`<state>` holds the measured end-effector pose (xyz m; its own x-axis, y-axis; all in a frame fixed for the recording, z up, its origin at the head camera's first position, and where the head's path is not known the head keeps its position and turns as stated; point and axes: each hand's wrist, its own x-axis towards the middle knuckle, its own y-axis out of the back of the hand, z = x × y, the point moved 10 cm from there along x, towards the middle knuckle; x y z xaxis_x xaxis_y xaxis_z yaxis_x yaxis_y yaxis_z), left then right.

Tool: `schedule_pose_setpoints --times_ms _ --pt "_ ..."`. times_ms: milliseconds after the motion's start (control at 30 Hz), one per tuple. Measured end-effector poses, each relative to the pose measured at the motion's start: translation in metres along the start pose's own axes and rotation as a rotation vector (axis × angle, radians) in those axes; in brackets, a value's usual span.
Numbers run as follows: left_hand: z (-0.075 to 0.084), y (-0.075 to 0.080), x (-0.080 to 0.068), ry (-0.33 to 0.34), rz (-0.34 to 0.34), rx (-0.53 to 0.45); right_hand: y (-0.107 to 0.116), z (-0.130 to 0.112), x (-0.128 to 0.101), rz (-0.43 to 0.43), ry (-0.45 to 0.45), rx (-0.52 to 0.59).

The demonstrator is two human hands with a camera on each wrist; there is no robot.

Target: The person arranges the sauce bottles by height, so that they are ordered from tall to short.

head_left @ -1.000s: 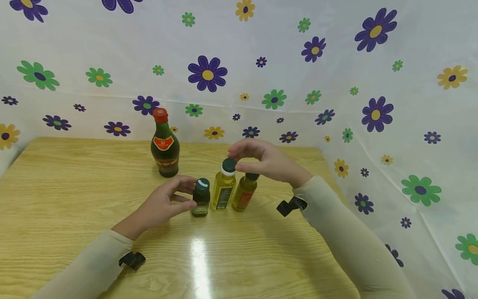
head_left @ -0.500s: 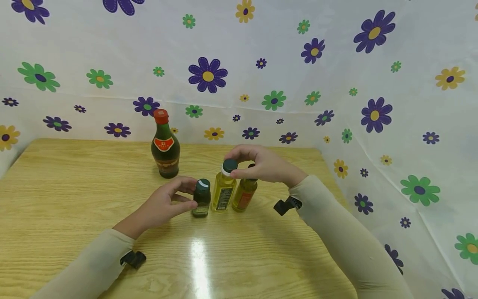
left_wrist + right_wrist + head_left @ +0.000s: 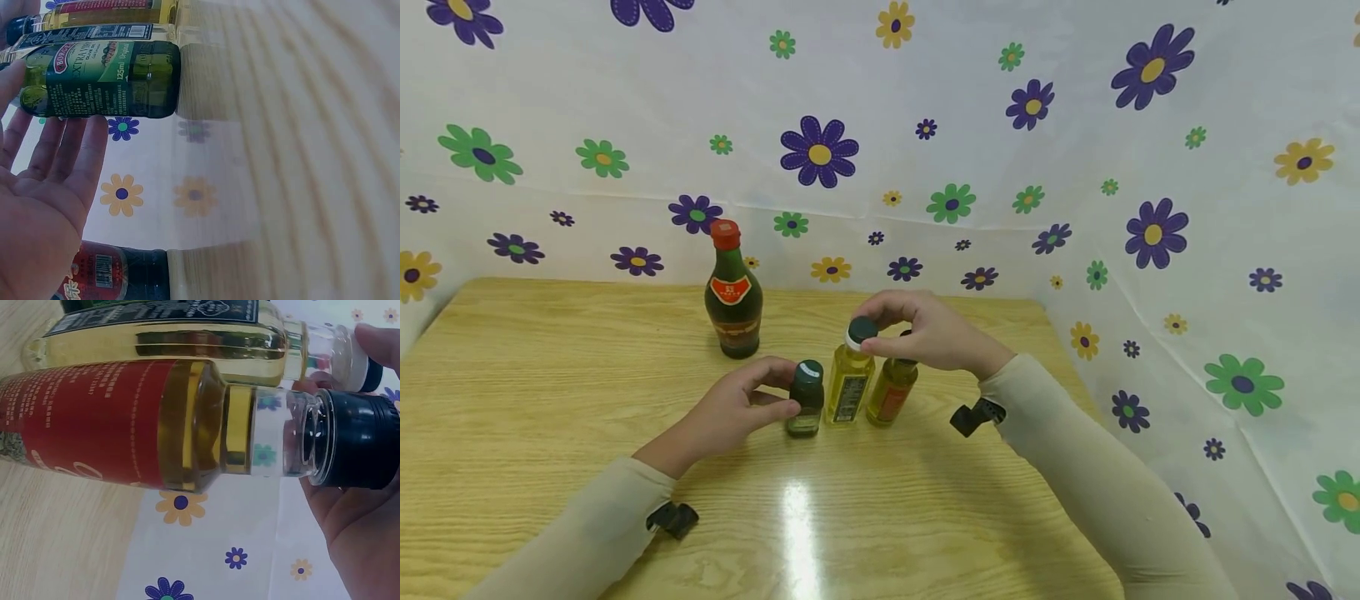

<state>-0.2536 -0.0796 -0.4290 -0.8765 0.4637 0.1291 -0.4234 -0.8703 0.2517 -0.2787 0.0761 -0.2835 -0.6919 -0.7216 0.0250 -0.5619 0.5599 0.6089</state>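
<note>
Three small bottles stand in a row mid-table. My left hand (image 3: pixel 772 388) cups the small dark green olive-oil bottle (image 3: pixel 805 406), thumb in front and fingers behind; the left wrist view shows the fingers (image 3: pixel 59 150) lying against that bottle (image 3: pixel 100 78). My right hand (image 3: pixel 895 327) pinches the green cap of the taller yellow oil bottle (image 3: pixel 850 387) in the middle. An amber bottle with a red label (image 3: pixel 891 397) stands just right of it, its black cap under my right palm (image 3: pixel 362 531). The right wrist view shows the yellow bottle (image 3: pixel 187 337) and the amber bottle (image 3: pixel 112 419) side by side.
A large dark bottle with a red cap (image 3: pixel 733 300) stands behind and to the left, and its base shows in the left wrist view (image 3: pixel 112 275). The wooden table (image 3: pixel 550 392) is walled by a flowered white sheet (image 3: pixel 970 158) at the back and right.
My right hand has come down a little and closed its fingers on the yellow bottle's cap. The left hand and the bottles have hardly moved.
</note>
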Motion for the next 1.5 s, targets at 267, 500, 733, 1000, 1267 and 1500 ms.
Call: schedule_pose_setpoints --times_ms 267,500,733,1000,1267,1500 --pt "0.000 0.000 0.001 0.014 -0.010 0.022 0.013 -0.010 0.003 0.041 0.075 0.035" --pt "-0.002 0.001 0.001 0.016 -0.003 0.033 0.026 -0.020 0.016 0.007 0.059 0.103" --pt "-0.003 0.000 0.001 0.008 -0.008 0.029 0.041 -0.027 0.029 -0.006 0.023 0.100" --pt "-0.002 0.000 0.001 0.011 -0.006 0.046 0.047 -0.036 0.046 -0.036 0.032 0.042" --pt "-0.006 0.002 -0.003 0.029 0.014 0.034 0.041 -0.027 0.067 -0.062 -0.013 -0.039" --pt "-0.004 0.001 -0.003 0.026 0.012 0.028 0.043 -0.016 0.077 -0.031 -0.009 0.022"
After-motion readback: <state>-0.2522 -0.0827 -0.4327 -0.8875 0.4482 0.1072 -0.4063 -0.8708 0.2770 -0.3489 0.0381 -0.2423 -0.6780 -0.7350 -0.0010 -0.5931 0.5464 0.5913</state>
